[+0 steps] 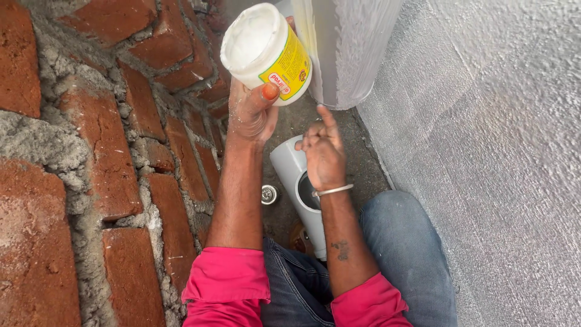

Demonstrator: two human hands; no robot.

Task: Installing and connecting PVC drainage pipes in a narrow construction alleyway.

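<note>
The open white tub [263, 51] tilts mouth-up toward the brick wall [91, 181], gripped by the raised left hand [251, 112], while the right hand [324, 154] hovers below the tub, forefinger extended, other fingers curled.

Open white tub [264, 51], tilted, held aloft

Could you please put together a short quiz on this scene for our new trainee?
1. True or false: the left hand holds the open white plastic tub with a yellow label tilted.
2. What lies under the right hand? A) a grey plastic pipe fitting B) a steel bucket C) a wooden plank
3. What wall stands on the person's left?

Key:
1. True; its open mouth shows white paste inside.
2. A; the fitting rests on the ground before the blue-jeaned knee.
3. A rough red brick wall with grey mortar; the textured white wall is on the right.
</note>
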